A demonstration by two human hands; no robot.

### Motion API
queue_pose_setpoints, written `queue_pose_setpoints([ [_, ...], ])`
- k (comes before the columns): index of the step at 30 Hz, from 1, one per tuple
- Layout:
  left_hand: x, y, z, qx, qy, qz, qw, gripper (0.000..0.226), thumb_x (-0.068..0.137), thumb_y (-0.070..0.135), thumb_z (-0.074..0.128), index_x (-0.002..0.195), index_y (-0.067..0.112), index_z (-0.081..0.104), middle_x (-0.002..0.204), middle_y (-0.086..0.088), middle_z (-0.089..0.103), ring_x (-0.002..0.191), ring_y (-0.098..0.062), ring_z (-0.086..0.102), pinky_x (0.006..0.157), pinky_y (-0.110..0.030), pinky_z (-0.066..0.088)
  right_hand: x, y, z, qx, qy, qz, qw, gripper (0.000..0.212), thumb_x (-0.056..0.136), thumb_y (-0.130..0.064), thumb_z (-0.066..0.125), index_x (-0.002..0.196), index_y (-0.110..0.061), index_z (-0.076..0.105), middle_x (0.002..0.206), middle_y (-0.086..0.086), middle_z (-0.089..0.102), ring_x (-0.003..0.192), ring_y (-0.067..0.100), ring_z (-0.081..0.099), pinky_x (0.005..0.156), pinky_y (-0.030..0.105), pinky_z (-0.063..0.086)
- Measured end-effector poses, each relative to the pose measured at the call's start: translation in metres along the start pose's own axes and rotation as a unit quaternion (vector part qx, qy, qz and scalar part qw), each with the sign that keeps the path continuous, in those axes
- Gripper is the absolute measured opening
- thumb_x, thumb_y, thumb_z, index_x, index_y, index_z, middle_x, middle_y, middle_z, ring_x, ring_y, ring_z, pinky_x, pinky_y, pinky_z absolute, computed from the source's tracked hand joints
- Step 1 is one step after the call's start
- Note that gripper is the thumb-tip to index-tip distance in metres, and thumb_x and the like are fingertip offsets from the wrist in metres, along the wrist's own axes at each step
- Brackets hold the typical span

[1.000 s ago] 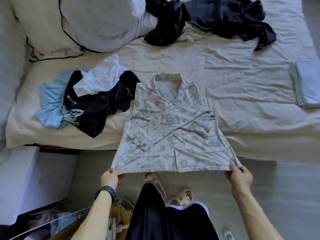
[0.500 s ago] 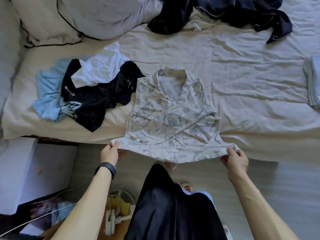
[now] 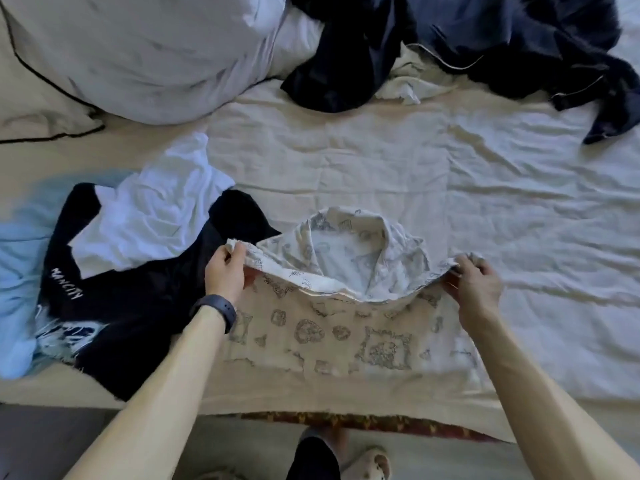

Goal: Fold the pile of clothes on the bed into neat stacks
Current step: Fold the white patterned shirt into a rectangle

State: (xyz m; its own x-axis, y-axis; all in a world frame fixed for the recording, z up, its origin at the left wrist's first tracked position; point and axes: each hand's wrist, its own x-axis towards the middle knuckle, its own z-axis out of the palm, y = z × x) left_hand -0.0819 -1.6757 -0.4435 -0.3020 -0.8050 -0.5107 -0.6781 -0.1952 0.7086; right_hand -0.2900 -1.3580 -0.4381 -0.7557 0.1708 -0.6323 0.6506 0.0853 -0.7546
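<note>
Left hand (image 3: 224, 271) and right hand (image 3: 474, 282) each pinched a hem corner of the printed pyjama shirt (image 3: 329, 337), doubled over toward its collar on the bed sheet (image 3: 381, 161).

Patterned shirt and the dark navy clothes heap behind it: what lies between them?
Only bare, wrinkled cream bedsheet, seen in the head view; nothing else separates the patterned shirt from the navy heap.

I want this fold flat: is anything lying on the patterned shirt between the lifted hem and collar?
Nothing visible: left hand and right hand pinch the patterned shirt's hem; the black shirt lies beside it.
</note>
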Motion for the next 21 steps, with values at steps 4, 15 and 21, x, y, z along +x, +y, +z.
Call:
queue_pose_setpoints([
  [4, 0.089, 0.003, 0.043, 0.050, 0.003, -0.053, 0.997, 0.035, 0.100, 0.037, 0.047, 0.095, 0.005, 0.062, 0.094, -0.014, 0.065, 0.094, -0.037, 0.063, 0.082, -0.041, 0.053, 0.068, 0.007, 0.058, -0.042, -0.008, 0.009, 0.999, 0.013, 0.098, -0.009, 0.057, 0.087, -0.016, 0.061, 0.088, 0.008, 0.061, 0.077, 0.020, 0.064, 0.067, 0.034, 0.057],
  [15, 0.086, -0.010, 0.056, 0.042, 0.100, 0.028, 0.994, 0.032, 0.092, 0.025, 0.058, 0.123, 0.019, 0.056, 0.113, 0.006, 0.054, 0.094, -0.006, 0.057, 0.084, -0.028, 0.045, 0.103, 0.020, 0.058, -0.417, 0.016, -0.110, 0.902, 0.057, 0.091, -0.022, 0.063, 0.145, -0.010, 0.047, 0.132, 0.013, 0.057, 0.124, 0.031, 0.052, 0.109, 0.044, 0.041],
  [21, 0.117, -0.008, 0.026, 0.231, 0.024, 0.012, 0.973, 0.054, 0.082, 0.028, 0.075, 0.131, 0.015, 0.056, 0.106, -0.007, 0.061, 0.104, -0.030, 0.059, 0.090, -0.039, 0.046, 0.130, 0.008, 0.044, -0.337, -0.045, -0.051, 0.939, 0.042, 0.091, -0.050, 0.070, 0.118, -0.017, 0.065, 0.104, 0.003, 0.067, 0.093, 0.022, 0.065, 0.086, 0.038, 0.054],
])
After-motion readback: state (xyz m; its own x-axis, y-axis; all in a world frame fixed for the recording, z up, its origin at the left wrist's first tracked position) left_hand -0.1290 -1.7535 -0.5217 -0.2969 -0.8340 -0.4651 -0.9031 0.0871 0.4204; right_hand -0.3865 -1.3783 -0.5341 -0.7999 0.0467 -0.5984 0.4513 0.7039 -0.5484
